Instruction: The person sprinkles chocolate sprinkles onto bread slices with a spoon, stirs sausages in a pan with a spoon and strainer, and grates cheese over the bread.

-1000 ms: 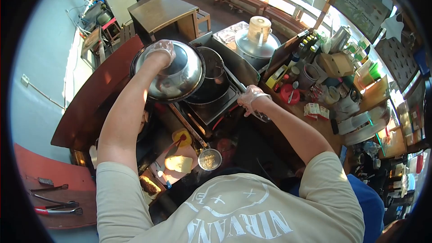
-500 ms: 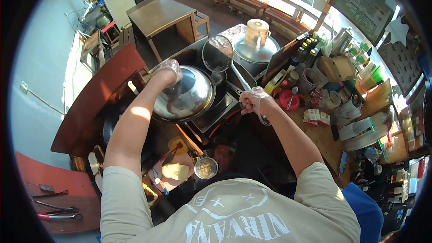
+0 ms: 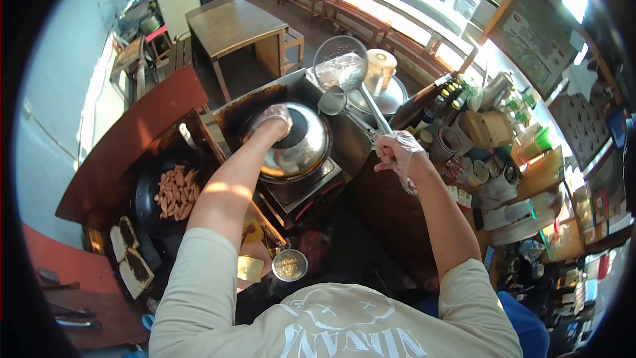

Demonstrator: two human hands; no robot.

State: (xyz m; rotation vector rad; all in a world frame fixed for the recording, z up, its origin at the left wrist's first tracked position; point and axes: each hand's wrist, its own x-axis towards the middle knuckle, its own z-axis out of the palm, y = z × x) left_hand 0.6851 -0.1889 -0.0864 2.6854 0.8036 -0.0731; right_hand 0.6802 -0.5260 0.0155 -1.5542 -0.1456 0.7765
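My left hand [image 3: 273, 122], in a clear plastic glove, is closed at the top of a shiny domed metal lid [image 3: 308, 142]; its fingertips are partly hidden. The lid sits over the stove [image 3: 301, 189], and I cannot see what is beneath it. My right hand [image 3: 401, 152], gloved too, is wrapped round the long handle of a skimmer [image 3: 340, 59], whose round perforated head is raised to the far left. Just below that head shows the bowl of a ladle [image 3: 332, 103], its handle also running into my right hand.
Left of my arm, a dark wok [image 3: 149, 195] holds sausage-like pieces [image 3: 177, 192]. Bread slices with a dark spread [image 3: 132, 265] lie below it. A small strainer [image 3: 290, 265] is near my body. Bottles [image 3: 447, 96] and containers crowd the right counter. A large pot [image 3: 395, 96] stands behind.
My right hand has lifted the skimmer and ladle up and away from the lid. My left hand stays at the lid. The view has shifted, revealing the wok at left.
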